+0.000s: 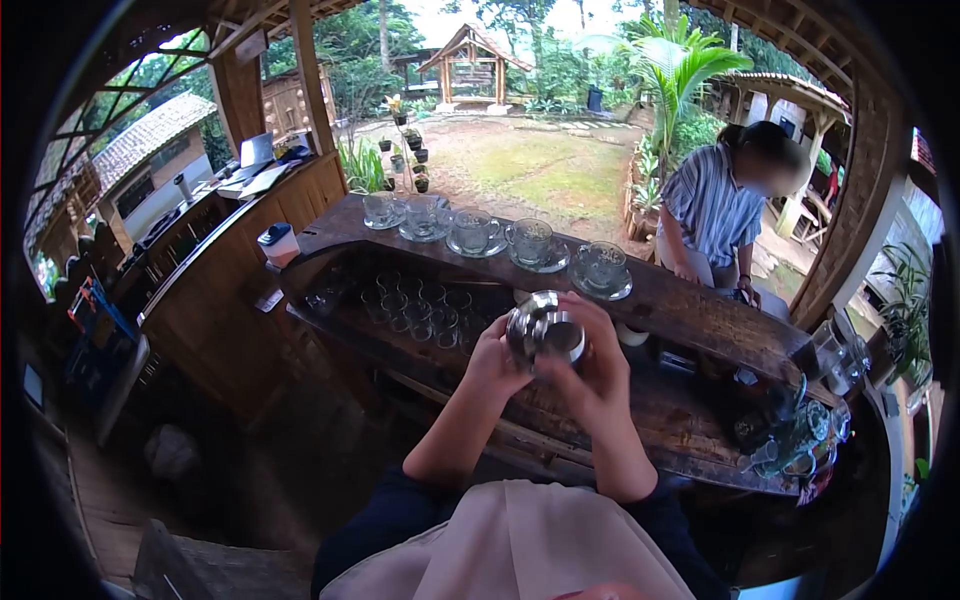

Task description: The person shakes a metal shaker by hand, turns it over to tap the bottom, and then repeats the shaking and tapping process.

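Observation:
A shiny, rounded metal container (528, 322) is held between both hands above the lower shelf, one round end facing me. My left hand (493, 362) is closed around its left side. On the other side my right hand (600, 352) grips it, the thumb lying across the front and slightly blurred. What the container holds cannot be seen. Just beyond it, a row of clear glass cups on saucers stands along the raised wooden ledge, the nearest being a glass cup (601, 262) at the right end.
Several drinking glasses (420, 310) sit on the shelf to the left. A lidded tub (279, 245) stands at the ledge's left end. More glassware (800, 450) crowds the right end. Across the ledge, a person in a striped shirt (712, 205) leans over, looking down.

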A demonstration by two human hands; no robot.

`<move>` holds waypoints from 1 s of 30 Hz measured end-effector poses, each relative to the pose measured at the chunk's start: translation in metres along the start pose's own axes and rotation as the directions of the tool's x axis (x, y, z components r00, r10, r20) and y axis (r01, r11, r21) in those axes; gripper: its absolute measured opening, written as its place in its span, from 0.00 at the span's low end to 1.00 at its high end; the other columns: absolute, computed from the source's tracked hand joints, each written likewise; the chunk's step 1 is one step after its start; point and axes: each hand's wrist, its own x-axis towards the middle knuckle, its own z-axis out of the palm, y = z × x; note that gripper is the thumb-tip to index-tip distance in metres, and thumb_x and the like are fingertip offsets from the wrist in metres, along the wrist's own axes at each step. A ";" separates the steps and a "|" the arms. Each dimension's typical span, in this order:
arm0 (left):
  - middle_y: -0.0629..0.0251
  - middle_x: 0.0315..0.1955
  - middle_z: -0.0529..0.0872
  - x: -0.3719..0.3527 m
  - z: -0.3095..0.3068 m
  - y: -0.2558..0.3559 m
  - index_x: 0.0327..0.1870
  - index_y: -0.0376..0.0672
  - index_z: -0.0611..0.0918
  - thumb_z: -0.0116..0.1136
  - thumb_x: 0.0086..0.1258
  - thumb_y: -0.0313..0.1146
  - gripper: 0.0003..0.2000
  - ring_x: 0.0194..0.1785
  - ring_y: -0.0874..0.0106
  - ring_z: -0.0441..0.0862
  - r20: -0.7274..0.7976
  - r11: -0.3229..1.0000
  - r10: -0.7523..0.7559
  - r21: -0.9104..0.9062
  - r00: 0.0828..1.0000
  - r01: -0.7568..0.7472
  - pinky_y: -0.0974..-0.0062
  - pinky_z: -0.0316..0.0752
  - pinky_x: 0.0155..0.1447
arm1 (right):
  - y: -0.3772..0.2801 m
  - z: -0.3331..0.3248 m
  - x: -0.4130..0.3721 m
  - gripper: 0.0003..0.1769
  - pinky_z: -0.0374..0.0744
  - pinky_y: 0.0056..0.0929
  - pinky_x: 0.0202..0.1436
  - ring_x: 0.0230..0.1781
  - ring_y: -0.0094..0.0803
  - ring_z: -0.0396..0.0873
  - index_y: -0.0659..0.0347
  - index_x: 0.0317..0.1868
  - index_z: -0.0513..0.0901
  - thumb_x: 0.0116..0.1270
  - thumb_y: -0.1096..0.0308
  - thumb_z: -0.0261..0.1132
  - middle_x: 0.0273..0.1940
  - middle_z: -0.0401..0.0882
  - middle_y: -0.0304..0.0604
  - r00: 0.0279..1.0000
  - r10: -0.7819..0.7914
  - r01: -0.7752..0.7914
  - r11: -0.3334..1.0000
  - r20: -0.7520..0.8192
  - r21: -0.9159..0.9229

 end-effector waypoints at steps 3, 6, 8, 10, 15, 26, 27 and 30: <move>0.49 0.55 0.74 -0.018 0.029 0.008 0.60 0.41 0.66 0.46 0.71 0.40 0.20 0.56 0.56 0.75 0.218 0.987 -0.158 0.003 0.963 0.161 0.56 0.75 0.55 | -0.054 -0.030 -0.028 0.21 0.54 0.65 0.65 0.54 0.48 0.75 0.59 0.44 0.81 0.45 0.74 0.69 0.43 0.80 0.39 0.892 -0.377 0.420 0.895 0.252 -0.149; 0.48 0.61 0.67 -0.042 0.071 -0.020 0.65 0.44 0.62 0.49 0.68 0.53 0.30 0.63 0.54 0.69 0.649 0.907 0.171 0.190 0.741 -0.375 0.55 0.77 0.54 | -0.056 -0.008 -0.043 0.16 0.48 0.68 0.66 0.51 0.32 0.78 0.46 0.37 0.83 0.49 0.77 0.68 0.37 0.79 0.18 0.640 -0.764 0.759 0.645 -0.082 -0.085; 0.49 0.56 0.71 -0.036 0.061 -0.027 0.65 0.49 0.60 0.51 0.69 0.45 0.26 0.56 0.54 0.74 0.648 0.940 0.155 0.135 0.746 -0.312 0.54 0.73 0.57 | -0.044 -0.004 -0.041 0.16 0.48 0.68 0.67 0.48 0.28 0.79 0.41 0.36 0.83 0.52 0.78 0.66 0.37 0.78 0.14 0.375 -0.912 0.923 0.384 -0.163 -0.024; 0.50 0.54 0.74 -0.029 0.039 -0.034 0.62 0.46 0.65 0.50 0.68 0.47 0.25 0.53 0.57 0.77 0.262 0.968 0.002 0.243 0.965 -0.068 0.56 0.75 0.56 | -0.031 -0.026 -0.047 0.13 0.52 0.64 0.66 0.53 0.36 0.76 0.40 0.35 0.82 0.51 0.71 0.65 0.42 0.79 0.23 0.739 -0.666 0.672 0.738 0.097 -0.055; 0.61 0.41 0.82 -0.008 0.011 -0.055 0.48 0.39 0.76 0.44 0.69 0.37 0.14 0.42 0.67 0.82 -0.015 0.997 -0.063 -0.052 0.998 0.063 0.65 0.80 0.44 | 0.004 -0.028 -0.017 0.26 0.64 0.49 0.63 0.58 0.53 0.68 0.65 0.50 0.75 0.51 0.63 0.69 0.50 0.75 0.51 0.988 -0.154 0.154 0.988 0.000 -0.028; 0.51 0.55 0.73 -0.007 0.050 -0.026 0.62 0.44 0.66 0.55 0.66 0.48 0.28 0.57 0.59 0.73 0.103 0.968 -0.243 0.097 0.965 0.233 0.64 0.76 0.55 | -0.021 -0.045 -0.028 0.09 0.64 0.54 0.58 0.52 0.42 0.75 0.45 0.33 0.82 0.49 0.60 0.70 0.45 0.79 0.34 0.820 -0.537 0.554 0.831 0.199 -0.041; 0.54 0.42 0.82 0.009 0.021 -0.025 0.49 0.38 0.76 0.44 0.69 0.45 0.20 0.43 0.63 0.82 -0.058 0.954 -0.300 -0.028 0.952 0.298 0.61 0.79 0.49 | -0.001 -0.037 -0.013 0.16 0.66 0.53 0.59 0.57 0.48 0.71 0.54 0.39 0.81 0.49 0.59 0.69 0.49 0.78 0.42 0.816 -0.531 0.570 0.804 0.228 -0.168; 0.54 0.41 0.83 0.016 -0.001 -0.026 0.47 0.38 0.77 0.36 0.70 0.38 0.18 0.42 0.62 0.83 0.057 0.989 -0.042 -0.138 0.998 0.050 0.61 0.80 0.47 | 0.033 -0.009 -0.003 0.27 0.65 0.51 0.61 0.59 0.53 0.68 0.65 0.50 0.75 0.51 0.60 0.69 0.51 0.75 0.54 0.995 -0.069 0.075 0.995 -0.076 0.073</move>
